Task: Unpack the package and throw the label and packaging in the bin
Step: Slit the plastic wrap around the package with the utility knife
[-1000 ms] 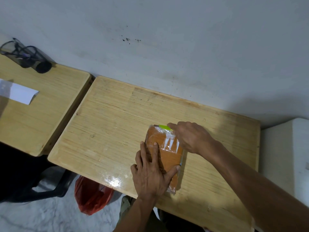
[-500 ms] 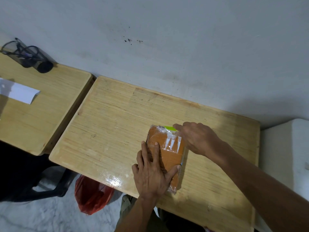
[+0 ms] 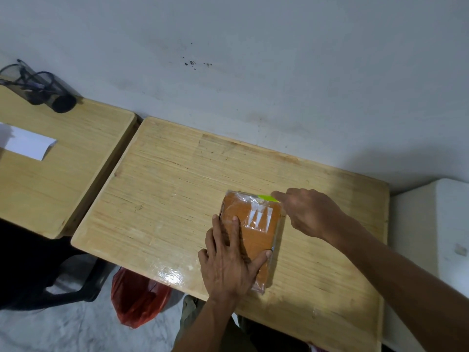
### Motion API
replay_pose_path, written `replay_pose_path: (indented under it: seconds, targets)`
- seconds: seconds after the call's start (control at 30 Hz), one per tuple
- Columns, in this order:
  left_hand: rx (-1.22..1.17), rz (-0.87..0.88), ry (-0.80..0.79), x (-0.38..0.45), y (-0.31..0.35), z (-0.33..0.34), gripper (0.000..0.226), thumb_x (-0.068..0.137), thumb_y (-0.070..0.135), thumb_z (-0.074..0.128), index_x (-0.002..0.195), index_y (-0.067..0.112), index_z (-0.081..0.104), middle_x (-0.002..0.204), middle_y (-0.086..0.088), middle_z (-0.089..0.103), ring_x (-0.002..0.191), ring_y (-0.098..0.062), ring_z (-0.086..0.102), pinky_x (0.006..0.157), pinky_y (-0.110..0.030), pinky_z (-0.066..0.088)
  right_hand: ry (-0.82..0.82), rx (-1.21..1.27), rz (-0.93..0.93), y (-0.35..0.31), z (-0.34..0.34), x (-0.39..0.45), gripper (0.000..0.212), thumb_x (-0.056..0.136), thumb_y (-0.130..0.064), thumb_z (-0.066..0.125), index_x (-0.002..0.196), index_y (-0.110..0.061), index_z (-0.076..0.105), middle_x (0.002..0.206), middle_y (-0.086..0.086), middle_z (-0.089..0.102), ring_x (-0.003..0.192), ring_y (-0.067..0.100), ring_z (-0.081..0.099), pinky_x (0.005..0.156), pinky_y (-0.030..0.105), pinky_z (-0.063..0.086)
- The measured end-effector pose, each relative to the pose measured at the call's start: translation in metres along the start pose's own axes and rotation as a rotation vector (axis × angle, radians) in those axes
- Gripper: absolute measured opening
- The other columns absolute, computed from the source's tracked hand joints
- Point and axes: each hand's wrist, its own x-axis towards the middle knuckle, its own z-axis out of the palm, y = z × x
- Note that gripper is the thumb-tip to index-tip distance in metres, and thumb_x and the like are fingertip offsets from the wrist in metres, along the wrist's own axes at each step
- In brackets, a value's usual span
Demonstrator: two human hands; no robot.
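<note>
The package (image 3: 253, 229), an orange-brown block wrapped in clear plastic, lies flat on the wooden desk (image 3: 177, 194), toward the near right part of the top, its long side running away from the person. A pale patch of tape or glare shows on its upper face.

The left hand (image 3: 228, 265) lies palm down on the nearer half of the package, fingers straight and spread, pressing it onto the desk; the thumb reaches across to the package's right edge while the outer fingers hang over its left edge onto the wood.

The right hand (image 3: 309, 212) sits just beside the far right corner of the package, fingers curled inward. A bright green tool (image 3: 267, 198) pokes out from the fingertips and lies along the package's far edge, touching the wrapping. I cannot see how the fingers grasp it, only that they close around its hidden end.

To the left stands a second desk (image 3: 63, 174) with a white paper (image 3: 28, 146) and a dark mesh pen holder (image 3: 38, 88) tipped against the wall. A red plastic bag (image 3: 137, 301) sits on the floor below the near desk edge.
</note>
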Motion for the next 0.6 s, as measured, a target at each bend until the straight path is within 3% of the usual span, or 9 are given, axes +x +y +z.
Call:
replay_pose_path:
  seconds: [0.23,0.6]
  targets:
    - [0.009,0.01,0.0,0.001,0.001,0.0,0.107,0.073,0.098,0.029,0.158,0.032,0.025,0.166,-0.015,0.017,0.141,-0.036,0.035,0.092,-0.049,0.043,-0.013,0.014,0.074,0.001,0.0,-0.005,0.042,0.098,-0.027,0.045,0.14,-0.026,0.043,0.109,0.001,0.062,0.093,0.024,0.063,0.075,0.035,0.053]
    - [0.001,0.002,-0.03,0.001,0.001,0.0,0.109,0.072,0.099,0.024,0.159,0.035,0.014,0.168,-0.013,0.005,0.147,-0.035,0.024,0.101,-0.053,0.038,-0.032,0.033,0.12,0.015,0.007,-0.017,0.039,0.1,-0.027,0.044,0.138,-0.032,0.042,0.099,-0.004,0.062,0.081,0.018,0.062,0.066,0.033,0.053]
